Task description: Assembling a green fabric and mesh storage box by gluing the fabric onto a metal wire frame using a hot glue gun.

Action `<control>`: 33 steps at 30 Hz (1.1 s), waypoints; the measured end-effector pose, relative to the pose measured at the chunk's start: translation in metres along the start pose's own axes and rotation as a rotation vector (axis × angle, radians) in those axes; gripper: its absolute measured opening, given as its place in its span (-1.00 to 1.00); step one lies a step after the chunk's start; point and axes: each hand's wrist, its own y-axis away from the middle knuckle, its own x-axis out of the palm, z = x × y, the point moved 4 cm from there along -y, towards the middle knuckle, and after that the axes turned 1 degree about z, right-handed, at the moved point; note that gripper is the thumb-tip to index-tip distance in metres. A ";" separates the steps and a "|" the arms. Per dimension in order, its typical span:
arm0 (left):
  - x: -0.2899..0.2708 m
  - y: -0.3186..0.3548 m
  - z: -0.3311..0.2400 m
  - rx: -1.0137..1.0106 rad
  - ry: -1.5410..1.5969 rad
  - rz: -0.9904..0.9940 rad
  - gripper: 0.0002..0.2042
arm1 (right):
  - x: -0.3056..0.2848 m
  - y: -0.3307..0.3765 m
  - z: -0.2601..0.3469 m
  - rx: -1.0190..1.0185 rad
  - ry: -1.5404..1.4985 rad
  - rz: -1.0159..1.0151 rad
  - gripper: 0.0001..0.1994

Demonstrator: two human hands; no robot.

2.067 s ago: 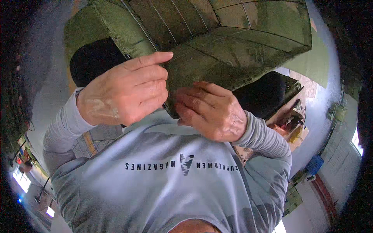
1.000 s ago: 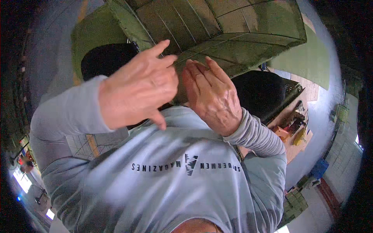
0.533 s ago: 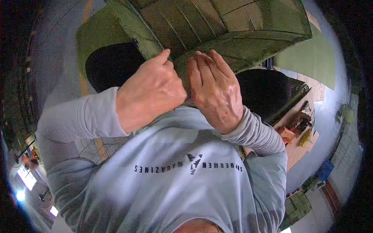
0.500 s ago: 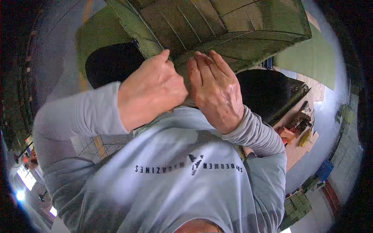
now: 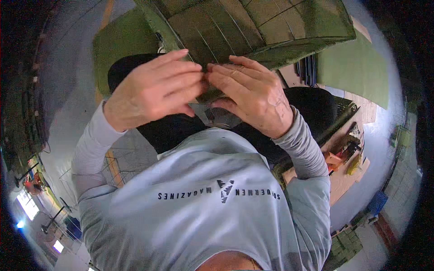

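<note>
A large green-and-brown fabric piece with straight seam-like lines and a green border lies in front of me, over my dark-clad legs. My left hand is at its near left edge, slightly blurred, fingers stretched out and thumb apart. Facing it, my right hand has its fingers extended over the near edge, with the thumb below. The fingertips of both hands almost meet. I see nothing held in either hand, though the fingertips partly hide the fabric's edge.
Green sheets extend at the right and behind my left hand. Several dark rods stand beside the fabric. On a wooden board at the right lie an orange tool and a yellow object. Farther off is a blue box.
My left hand has gone from a closed fist to outstretched fingers and moved left. The right hand has turned leftward, its thumb now showing. The fabric has shifted slightly.
</note>
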 end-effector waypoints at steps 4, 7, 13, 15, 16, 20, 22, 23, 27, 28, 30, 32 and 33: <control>0.006 -0.005 0.004 0.083 -0.026 -0.055 -0.65 | 0.003 -0.004 -0.002 -0.126 -0.023 -0.020 -0.71; 0.009 -0.012 0.009 0.143 0.102 0.062 -0.68 | 0.001 -0.002 0.000 -0.119 -0.063 0.019 -0.78; 0.015 -0.019 0.000 0.162 0.123 0.129 -0.68 | -0.002 0.001 0.001 -0.051 -0.110 0.100 -0.81; 0.017 -0.019 -0.002 0.121 0.084 0.114 -0.70 | -0.002 -0.002 0.002 -0.045 -0.084 0.108 -0.80; 0.018 -0.018 -0.002 0.119 0.081 0.110 -0.70 | -0.001 -0.004 0.002 -0.030 -0.032 0.142 -0.77; 0.020 -0.017 0.003 0.111 0.056 0.119 -0.73 | -0.005 -0.004 -0.005 -0.066 0.021 0.157 -0.67; 0.019 -0.017 0.007 0.116 0.074 0.123 -0.74 | -0.019 0.002 -0.018 -0.049 0.104 0.164 -0.62; 0.018 -0.016 0.009 0.126 0.066 0.119 -0.72 | -0.023 0.002 -0.024 -0.028 0.184 0.172 -0.56; 0.006 -0.021 0.019 0.040 -0.004 0.016 -0.68 | -0.025 -0.014 -0.035 -0.104 0.207 0.058 -0.64; 0.004 -0.019 0.022 0.038 -0.012 0.023 -0.68 | -0.021 -0.022 -0.041 -0.109 0.204 0.050 -0.64; 0.003 -0.015 0.037 -0.055 0.018 0.050 -0.68 | -0.019 -0.037 -0.051 -0.111 0.150 0.016 -0.67; 0.001 -0.011 0.049 -0.091 0.040 -0.044 -0.75 | -0.016 -0.056 -0.058 -0.132 0.142 -0.014 -0.72; -0.001 -0.010 0.054 -0.134 0.020 -0.092 -0.77 | -0.013 -0.062 -0.066 -0.119 0.132 -0.027 -0.75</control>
